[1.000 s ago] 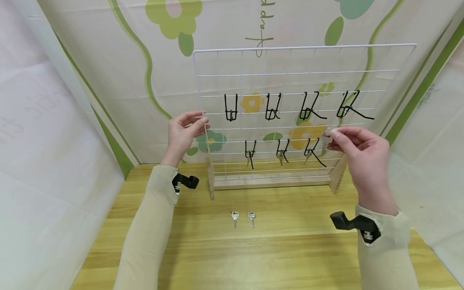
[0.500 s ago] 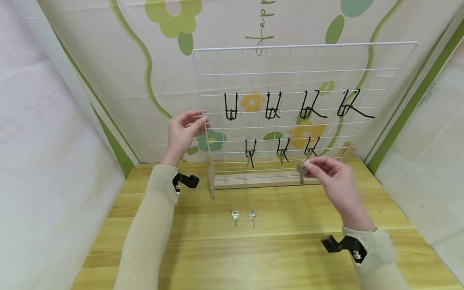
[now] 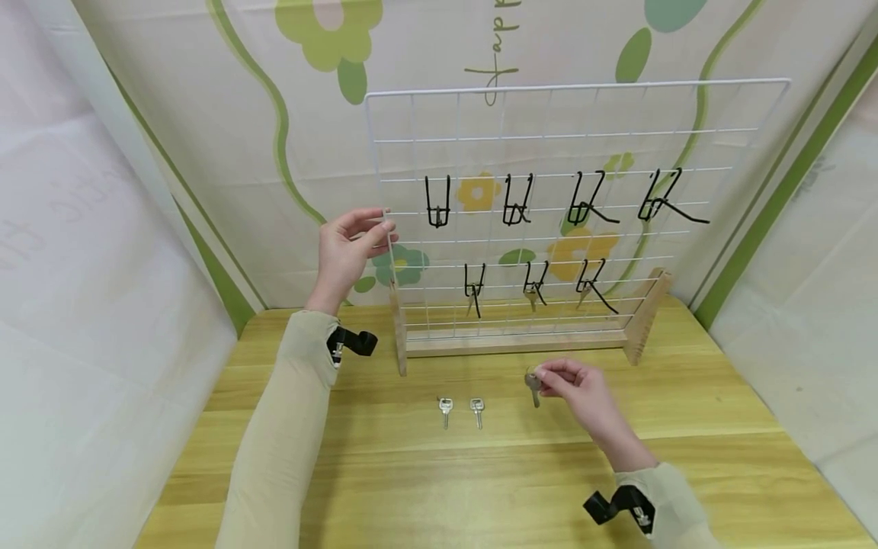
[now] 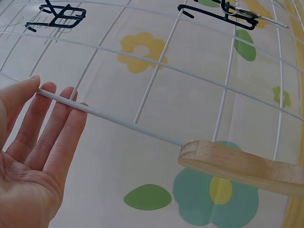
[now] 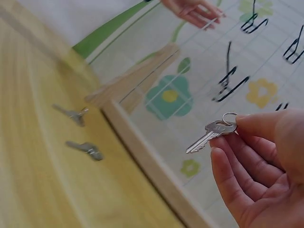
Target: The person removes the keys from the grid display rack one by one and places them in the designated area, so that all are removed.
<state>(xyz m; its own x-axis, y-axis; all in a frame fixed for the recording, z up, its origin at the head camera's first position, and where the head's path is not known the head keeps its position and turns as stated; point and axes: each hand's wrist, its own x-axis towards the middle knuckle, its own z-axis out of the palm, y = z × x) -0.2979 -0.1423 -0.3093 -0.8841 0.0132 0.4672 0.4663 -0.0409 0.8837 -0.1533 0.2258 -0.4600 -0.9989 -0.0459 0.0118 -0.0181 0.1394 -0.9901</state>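
My left hand (image 3: 351, 244) holds the left edge of a white wire grid rack (image 3: 576, 88), thumb on one side of the edge wire and fingers on the other. In the left wrist view that hand (image 4: 40, 156) is close around the thin wire (image 4: 114, 117). My right hand (image 3: 583, 393) pinches a silver key (image 3: 533, 389) over the table, in front of the rack. The right wrist view shows the key (image 5: 213, 134) hanging from the thumb and fingers by a small ring (image 5: 230, 117). Left of it, two more keys (image 3: 446, 410) (image 3: 477, 410) lie on the wood.
Black hooks (image 3: 437, 206) hang in two rows on the grid, and keys (image 3: 531, 297) dangle from the lower row. Wooden feet (image 3: 645, 320) and a crossbar (image 3: 514, 345) support the rack on the wooden table (image 3: 439, 488). A flower-patterned cloth (image 3: 329, 152) stands behind.
My right hand, pinching the key, has come down and leftward from the rack's right side to low over the table. The left hand has stayed at the rack's edge.
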